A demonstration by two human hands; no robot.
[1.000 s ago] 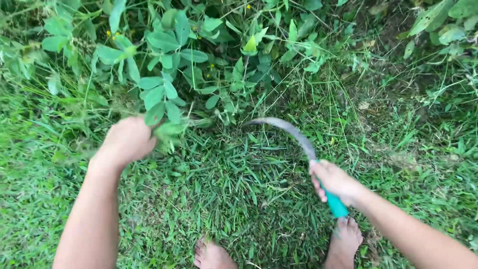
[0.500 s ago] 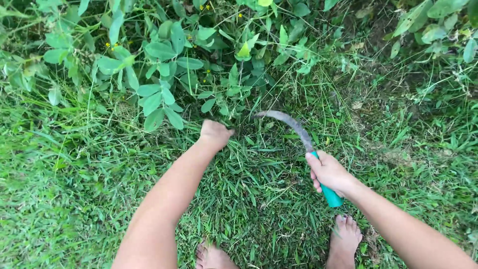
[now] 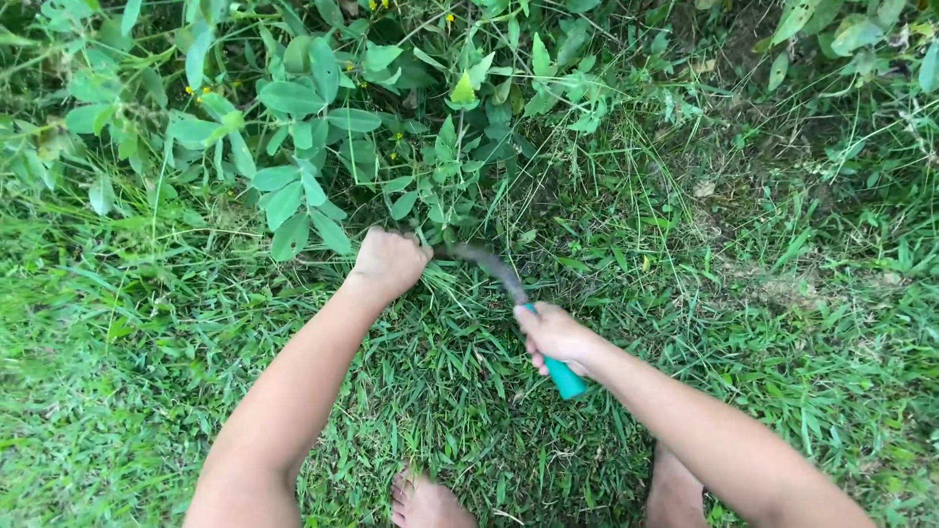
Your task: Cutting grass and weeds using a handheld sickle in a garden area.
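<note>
One sickle, two hands, two bare feet. The right hand is fisted round the sickle's teal handle; the left hand, closed on a grass tuft, sits just beside the blade tip. Since half a second ago, the sickle has swung leftward toward the left hand.

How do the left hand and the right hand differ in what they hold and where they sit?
The left hand is fisted around a tuft of grass at the foot of the leafy plants; the right hand grips the sickle by its teal handle. The left hand sits farther from the body, the right hand nearer. Both are closed.
</note>
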